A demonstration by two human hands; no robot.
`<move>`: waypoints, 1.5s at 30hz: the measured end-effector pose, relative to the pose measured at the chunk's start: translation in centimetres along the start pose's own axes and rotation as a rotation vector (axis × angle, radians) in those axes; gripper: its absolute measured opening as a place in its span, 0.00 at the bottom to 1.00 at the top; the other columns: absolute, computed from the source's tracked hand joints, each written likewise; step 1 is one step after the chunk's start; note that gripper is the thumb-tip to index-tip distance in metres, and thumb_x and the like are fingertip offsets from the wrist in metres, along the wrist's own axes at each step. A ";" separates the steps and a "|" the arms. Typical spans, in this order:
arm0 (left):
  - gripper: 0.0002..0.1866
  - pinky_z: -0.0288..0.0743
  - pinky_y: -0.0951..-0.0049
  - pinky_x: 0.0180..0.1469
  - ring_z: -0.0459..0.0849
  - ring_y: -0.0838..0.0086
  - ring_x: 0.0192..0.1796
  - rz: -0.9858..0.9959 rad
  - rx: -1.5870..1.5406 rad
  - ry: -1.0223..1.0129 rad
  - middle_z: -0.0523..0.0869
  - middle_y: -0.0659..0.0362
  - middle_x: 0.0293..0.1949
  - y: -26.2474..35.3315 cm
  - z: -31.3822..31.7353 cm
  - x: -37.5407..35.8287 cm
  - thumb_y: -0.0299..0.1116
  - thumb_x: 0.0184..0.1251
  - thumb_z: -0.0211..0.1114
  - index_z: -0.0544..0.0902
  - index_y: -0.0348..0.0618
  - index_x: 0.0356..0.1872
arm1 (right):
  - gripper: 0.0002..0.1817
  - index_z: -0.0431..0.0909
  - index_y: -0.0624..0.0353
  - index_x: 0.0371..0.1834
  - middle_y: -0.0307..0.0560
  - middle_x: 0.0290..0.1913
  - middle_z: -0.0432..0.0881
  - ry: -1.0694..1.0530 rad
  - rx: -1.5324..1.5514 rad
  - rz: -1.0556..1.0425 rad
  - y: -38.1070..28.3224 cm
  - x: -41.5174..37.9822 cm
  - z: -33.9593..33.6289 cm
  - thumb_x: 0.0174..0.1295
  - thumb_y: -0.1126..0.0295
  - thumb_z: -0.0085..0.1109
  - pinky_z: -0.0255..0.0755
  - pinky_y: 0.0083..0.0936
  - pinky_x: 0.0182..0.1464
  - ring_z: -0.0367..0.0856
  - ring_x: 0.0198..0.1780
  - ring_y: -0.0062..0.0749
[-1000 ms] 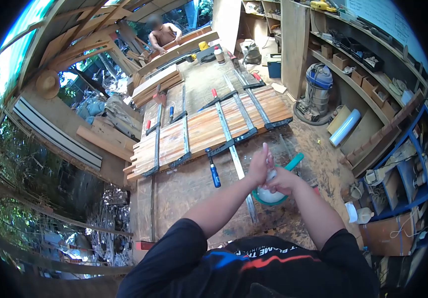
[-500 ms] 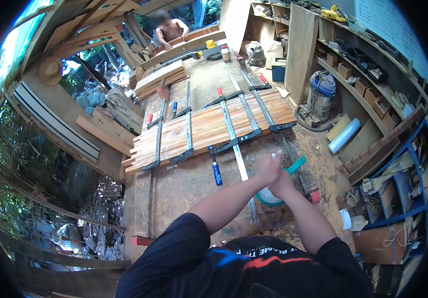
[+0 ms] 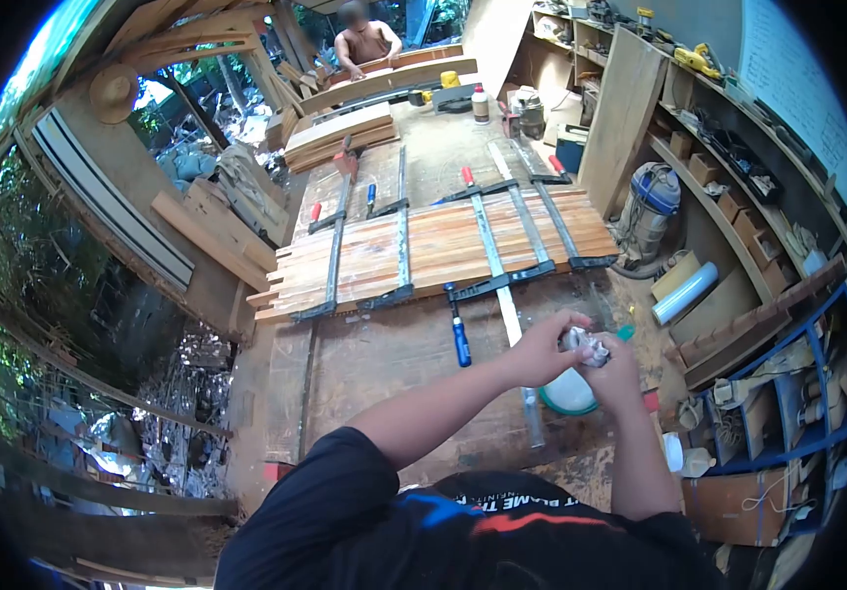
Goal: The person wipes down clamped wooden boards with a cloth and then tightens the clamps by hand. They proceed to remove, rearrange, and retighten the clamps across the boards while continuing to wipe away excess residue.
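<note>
My left hand (image 3: 547, 350) and my right hand (image 3: 613, 378) are together at the right of the workbench, both closed around a crumpled whitish cloth (image 3: 586, 346). Just below them is a round green container (image 3: 569, 393) with white contents, its green handle partly hidden by my right hand. A panel of wooden strips (image 3: 433, 246) lies across the bench under several metal bar clamps (image 3: 487, 236). One clamp's blue handle (image 3: 461, 341) points toward me, left of my hands.
Across the bench (image 3: 394, 393) a person (image 3: 366, 41) leans over boards. Stacked planks (image 3: 340, 138), a glue bottle (image 3: 481, 105) and a yellow tool (image 3: 423, 96) are at the far end. A shop vacuum (image 3: 648, 206) and shelves stand at right.
My hands have parted slightly and turned, and the crumpled cloth now shows between them. The view has shifted, so the bench and clamps sit a little differently in it.
</note>
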State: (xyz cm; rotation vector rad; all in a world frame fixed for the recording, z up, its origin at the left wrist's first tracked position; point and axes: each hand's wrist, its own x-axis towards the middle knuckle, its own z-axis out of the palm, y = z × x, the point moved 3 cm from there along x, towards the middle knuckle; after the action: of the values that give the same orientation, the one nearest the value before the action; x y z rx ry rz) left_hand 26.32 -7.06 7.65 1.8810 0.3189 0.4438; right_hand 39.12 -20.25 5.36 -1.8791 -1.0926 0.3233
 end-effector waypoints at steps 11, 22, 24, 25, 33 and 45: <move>0.25 0.82 0.63 0.57 0.90 0.68 0.50 -0.193 -0.014 -0.046 0.93 0.52 0.48 -5.3 -21.7 -14.8 0.39 0.58 0.85 0.88 0.40 0.54 | 0.25 0.78 0.57 0.51 0.39 0.41 0.85 -0.420 0.409 0.116 -12.6 0.0 18.0 0.56 0.66 0.84 0.79 0.23 0.38 0.82 0.39 0.21; 0.31 0.90 0.60 0.49 0.91 0.70 0.53 -0.337 -0.281 0.408 0.89 0.53 0.55 -7.3 -46.6 -24.8 0.37 0.67 0.78 0.77 0.35 0.67 | 0.22 0.75 0.61 0.65 0.51 0.47 0.89 -0.486 0.574 0.107 -30.2 9.7 38.2 0.71 0.70 0.66 0.80 0.26 0.32 0.87 0.39 0.28; 0.33 0.88 0.57 0.55 0.91 0.62 0.55 -0.606 0.094 0.528 0.89 0.49 0.56 -7.7 -49.5 -24.5 0.38 0.66 0.78 0.76 0.35 0.68 | 0.26 0.76 0.60 0.68 0.55 0.51 0.88 -0.509 0.217 0.030 -30.8 12.4 41.2 0.70 0.64 0.69 0.83 0.32 0.40 0.89 0.43 0.35; 0.34 0.86 0.56 0.58 0.90 0.57 0.57 -0.517 0.417 0.609 0.89 0.48 0.57 -10.2 -50.2 -24.1 0.38 0.66 0.77 0.75 0.36 0.70 | 0.28 0.76 0.60 0.69 0.57 0.53 0.88 -0.511 -0.036 -0.028 -29.3 13.5 43.1 0.69 0.61 0.70 0.83 0.35 0.45 0.90 0.46 0.39; 0.16 0.83 0.55 0.60 0.90 0.48 0.52 -0.565 0.803 0.173 0.91 0.42 0.47 -21.8 -47.1 -18.8 0.41 0.72 0.65 0.91 0.42 0.50 | 0.18 0.88 0.59 0.51 0.60 0.53 0.89 -0.309 -0.265 -0.331 -22.0 13.9 45.6 0.64 0.60 0.68 0.80 0.45 0.60 0.87 0.56 0.57; 0.13 0.79 0.64 0.65 0.88 0.58 0.61 -0.409 0.763 0.307 0.90 0.51 0.57 -29.5 -53.0 -22.3 0.30 0.75 0.65 0.91 0.52 0.55 | 0.31 0.79 0.57 0.64 0.57 0.61 0.81 0.013 -0.634 -0.457 -13.2 20.9 43.7 0.65 0.48 0.67 0.64 0.55 0.73 0.75 0.66 0.57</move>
State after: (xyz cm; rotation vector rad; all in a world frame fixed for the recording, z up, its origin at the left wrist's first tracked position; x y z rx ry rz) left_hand -17.60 37.93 -7.12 2.3895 1.1879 0.3500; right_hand 17.48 24.09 -3.88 -2.0689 -1.7078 -0.3375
